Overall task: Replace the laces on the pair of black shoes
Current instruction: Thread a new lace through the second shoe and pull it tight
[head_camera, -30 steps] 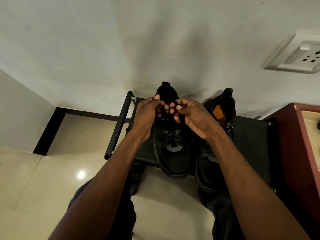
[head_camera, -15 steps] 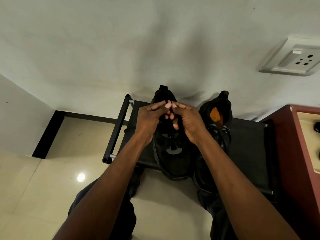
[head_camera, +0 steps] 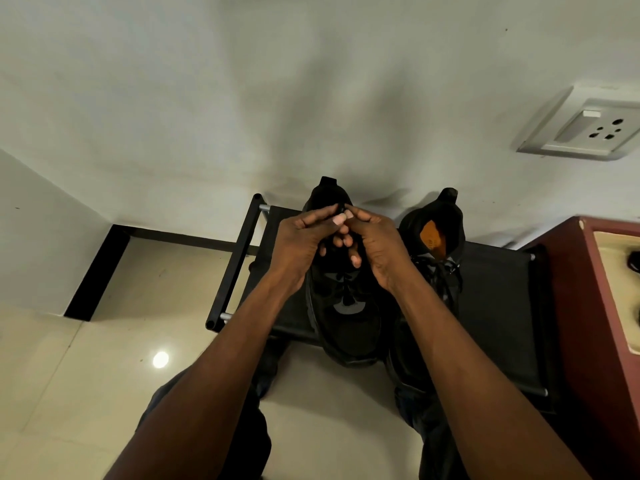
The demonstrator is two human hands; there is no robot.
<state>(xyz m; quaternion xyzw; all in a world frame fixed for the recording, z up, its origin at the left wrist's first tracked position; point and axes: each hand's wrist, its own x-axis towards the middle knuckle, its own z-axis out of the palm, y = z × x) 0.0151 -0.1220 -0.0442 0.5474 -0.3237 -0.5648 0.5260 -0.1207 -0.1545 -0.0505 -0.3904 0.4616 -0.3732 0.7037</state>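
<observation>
Both hands now closer together, left hand (head_camera: 304, 237) and right hand (head_camera: 375, 245) fingers pinching (barely visible) lace over left shoe (head_camera: 346, 306).

At frame centre, your left hand (head_camera: 304, 237) and right hand (head_camera: 377, 247) meet fingertip to fingertip over the left black shoe (head_camera: 349, 313), pinching something unresolved, beside the right shoe (head_camera: 440, 244) on the rack (head_camera: 498, 306).
</observation>
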